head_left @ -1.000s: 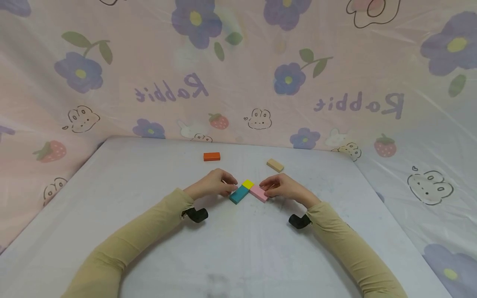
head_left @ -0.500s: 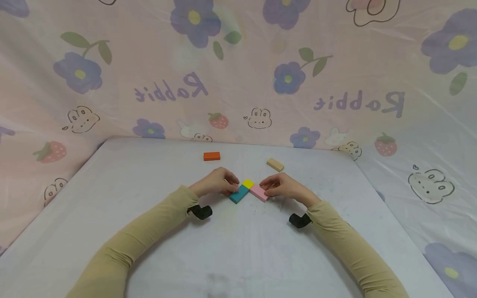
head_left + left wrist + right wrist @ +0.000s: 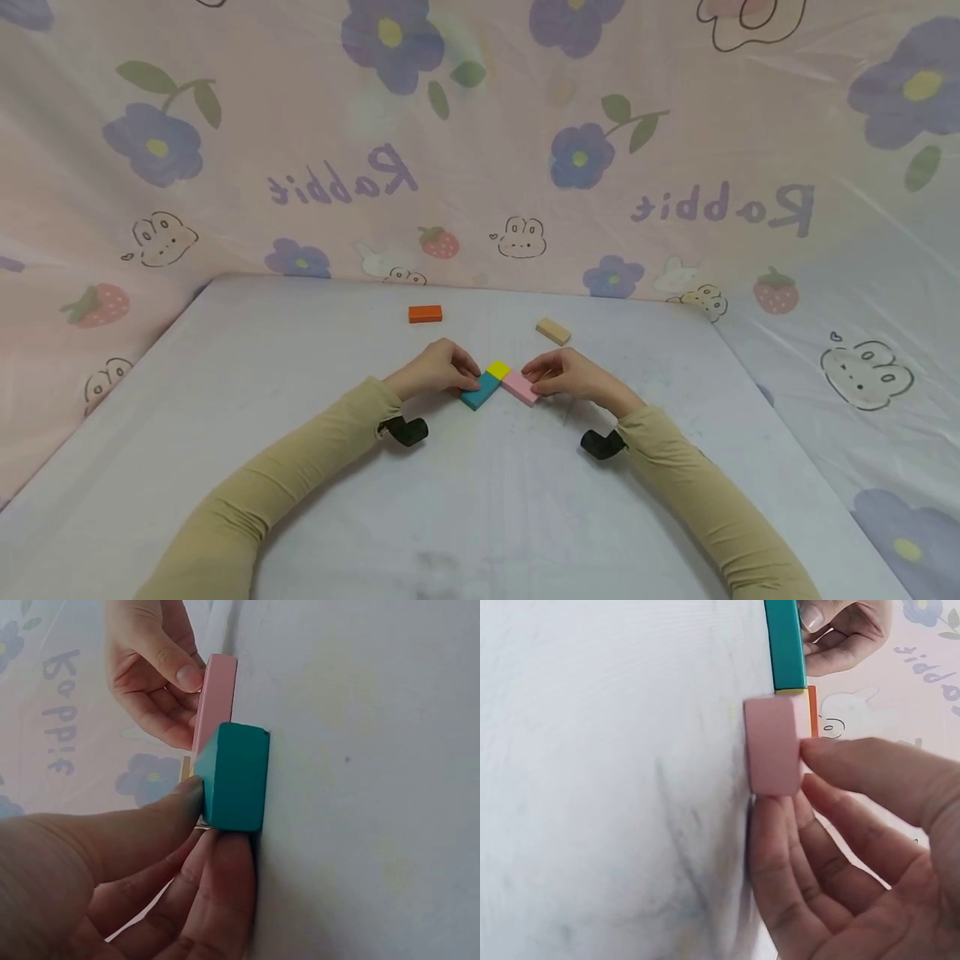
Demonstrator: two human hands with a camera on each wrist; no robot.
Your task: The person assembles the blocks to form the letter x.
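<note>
A teal block (image 3: 480, 392), a yellow block (image 3: 498, 370) and a pink block (image 3: 521, 388) lie on the white table in a V, with the yellow one at the far corner. My left hand (image 3: 441, 367) holds the teal block, thumb on its top and fingers along its outer side, as the left wrist view shows on the teal block's end (image 3: 238, 778). On the other side, my right hand (image 3: 573, 377) holds the pink block the same way. The pink block's end (image 3: 772, 746) fills the middle of the right wrist view.
Farther back on the table (image 3: 480, 517) lie an orange block (image 3: 425, 314) to the left and a pale wooden block (image 3: 553, 332) to the right. A printed curtain (image 3: 480, 150) hangs behind the table. Below each wrist sits a black camera piece (image 3: 408, 431).
My left hand has shifted slightly right, and its thumb has come down onto the teal block. The right hand and the blocks stay almost where they were.
</note>
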